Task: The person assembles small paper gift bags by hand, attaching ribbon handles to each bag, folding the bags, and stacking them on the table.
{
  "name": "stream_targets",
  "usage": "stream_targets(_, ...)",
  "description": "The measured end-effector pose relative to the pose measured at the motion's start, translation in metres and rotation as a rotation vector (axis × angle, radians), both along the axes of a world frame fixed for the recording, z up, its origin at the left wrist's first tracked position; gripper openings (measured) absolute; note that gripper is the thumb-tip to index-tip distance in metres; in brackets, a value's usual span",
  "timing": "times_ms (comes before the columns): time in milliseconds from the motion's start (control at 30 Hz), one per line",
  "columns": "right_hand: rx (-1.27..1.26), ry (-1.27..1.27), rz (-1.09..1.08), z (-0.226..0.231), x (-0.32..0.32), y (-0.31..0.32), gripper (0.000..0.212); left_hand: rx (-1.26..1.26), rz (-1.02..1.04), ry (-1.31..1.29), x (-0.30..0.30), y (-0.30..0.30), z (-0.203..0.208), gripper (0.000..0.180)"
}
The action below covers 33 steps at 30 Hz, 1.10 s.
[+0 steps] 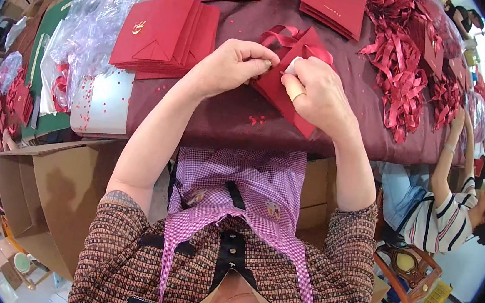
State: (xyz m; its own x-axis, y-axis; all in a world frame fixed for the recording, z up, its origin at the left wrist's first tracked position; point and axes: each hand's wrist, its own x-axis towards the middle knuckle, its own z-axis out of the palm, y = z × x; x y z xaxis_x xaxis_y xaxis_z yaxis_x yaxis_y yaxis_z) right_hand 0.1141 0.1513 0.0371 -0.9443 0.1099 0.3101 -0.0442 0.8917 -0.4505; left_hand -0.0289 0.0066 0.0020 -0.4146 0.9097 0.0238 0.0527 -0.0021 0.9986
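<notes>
A red paper bag (287, 106) lies tilted on the table in front of me, with a glossy red ribbon (281, 35) looped at its top. My left hand (234, 65) is closed in a pinch at the bag's upper left edge. On the bag's right side my right hand (321, 92) is closed, its fingers curled over a small white object (292, 67) whose kind I cannot make out. A yellowish wrap (293, 88) covers part of one right-hand finger. My fingers hide what lies between the two hands.
Stacked red paper bags (163, 31) stand left of my hands, with more bags (332, 7) at the far side. Loose red ribbons (401, 79) heap up on the right. Clear plastic wrapping (100, 18) covers the left side. Cardboard boxes (64, 186) stand below; a co-worker (443, 214) is at right.
</notes>
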Motion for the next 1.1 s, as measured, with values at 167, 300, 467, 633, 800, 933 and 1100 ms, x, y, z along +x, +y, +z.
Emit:
stream_targets(167, -0.011, 0.042, 0.015, -0.002, 0.005, -0.003, 0.012, -0.082, -0.100, -0.057, -0.002, -0.002, 0.002, 0.024)
stream_targets(300, 0.006, 0.016, 0.005, -0.001, 0.009, -0.006, 0.013, 0.085, -0.210, 0.227, -0.002, 0.000, -0.005, 0.024)
stream_targets(467, -0.112, -0.165, 0.075, 0.007, 0.011, 0.006, 0.023, 0.036, -0.197, 0.238, -0.001, -0.001, -0.007, 0.014)
stream_targets(633, -0.004, 0.070, 0.080, 0.032, 0.009, 0.023, 0.026, 0.043, -0.222, 0.243, 0.002, 0.001, -0.002, 0.010)
stream_targets(800, 0.168, 0.067, 0.253, 0.015, 0.004, 0.019, 0.012, -0.045, -0.249, 0.220, 0.000, -0.001, 0.000, 0.010)
stream_targets(933, 0.034, -0.022, 0.281, 0.026, 0.015, 0.017, 0.004, -0.036, -0.228, -0.052, 0.003, 0.000, -0.005, 0.014)
stream_targets(1100, 0.066, -0.041, 0.307, 0.024, 0.015, 0.022, 0.002, -0.072, -0.203, -0.129, 0.007, 0.001, -0.006, 0.013)
